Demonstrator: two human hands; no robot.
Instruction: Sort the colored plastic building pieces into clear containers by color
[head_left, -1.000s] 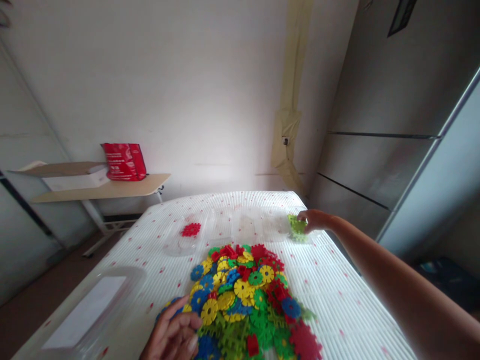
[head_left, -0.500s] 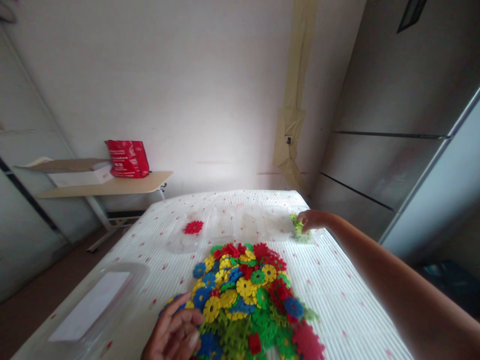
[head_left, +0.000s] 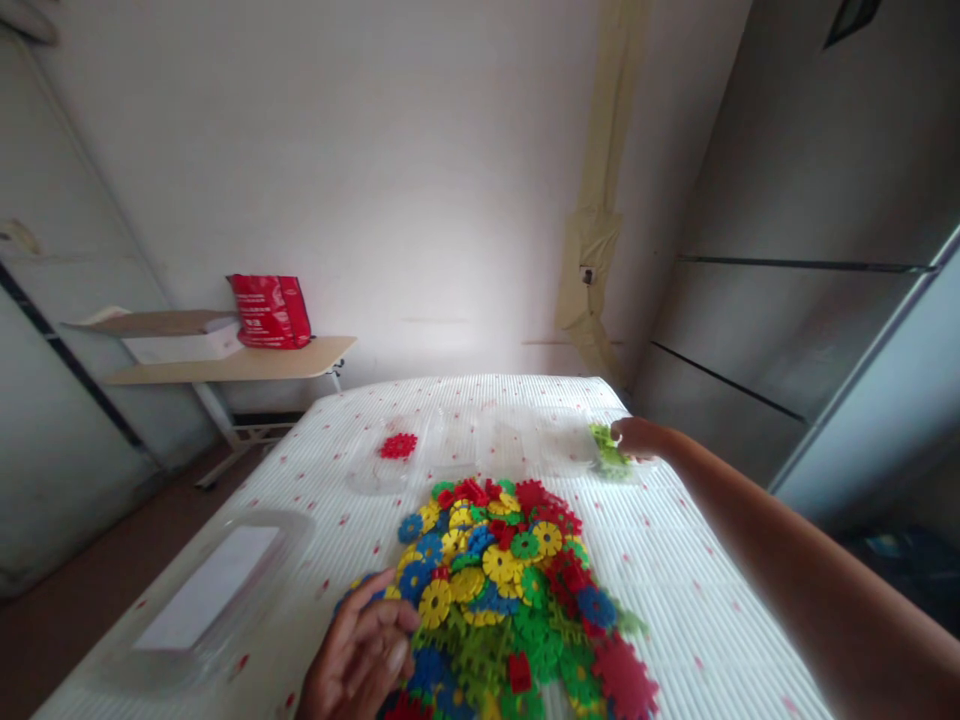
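Note:
My left hand [head_left: 361, 645] rests at the left edge of a heap of plastic gear and flower discs [head_left: 499, 570], its fingers loosely curled and apart with nothing visible in them. The heap mixes yellow, blue, green and red pieces. My right hand [head_left: 637, 438] is at the right end of a clear divided tray [head_left: 517, 440], beside light green gear discs [head_left: 610, 450] lying there. Its fingertips look apart and appear to hold nothing, though part of the hand is hidden. In the tray's left compartment lies a red gear disc [head_left: 398, 446].
A clear plastic lid [head_left: 289, 530] with a white card [head_left: 210, 590] on it lies at the table's left. Behind stands a small desk [head_left: 300, 365] with a red bag [head_left: 274, 312] and a box [head_left: 184, 340]. A tall grey cabinet [head_left: 765, 310] stands to the right.
The view has shifted a little, moving everything slightly rightward. My right hand has drawn slightly right, off the light green discs, which stay in the tray. My left hand has barely moved.

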